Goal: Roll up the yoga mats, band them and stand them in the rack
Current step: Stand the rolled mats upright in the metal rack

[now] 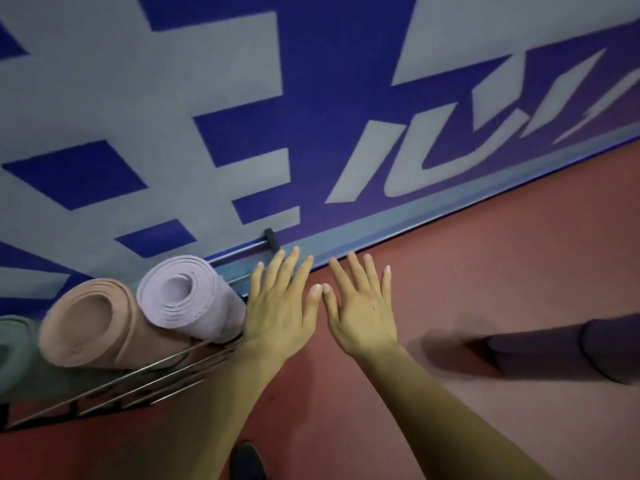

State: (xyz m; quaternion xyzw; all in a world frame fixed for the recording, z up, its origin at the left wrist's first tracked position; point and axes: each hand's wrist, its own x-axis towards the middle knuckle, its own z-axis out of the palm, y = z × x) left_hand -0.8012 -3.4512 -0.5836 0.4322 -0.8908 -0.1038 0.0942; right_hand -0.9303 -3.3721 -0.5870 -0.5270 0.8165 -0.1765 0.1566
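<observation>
Left hand [280,313] and right hand [360,317] spread empty beside rack [156,379] holding lilac mat [187,296], tan mat [90,323], green mat [14,344].

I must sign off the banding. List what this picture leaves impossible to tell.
Head view:
Green mat: mostly cut off by the left edge.
Purple roll on the floor: blurred, cut by the right edge; any band unseen.
Peach mat and lilac mat: lower lengths hidden behind rack wires.

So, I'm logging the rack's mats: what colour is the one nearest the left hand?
Pale lilac mat; the head view shows it best.
</observation>
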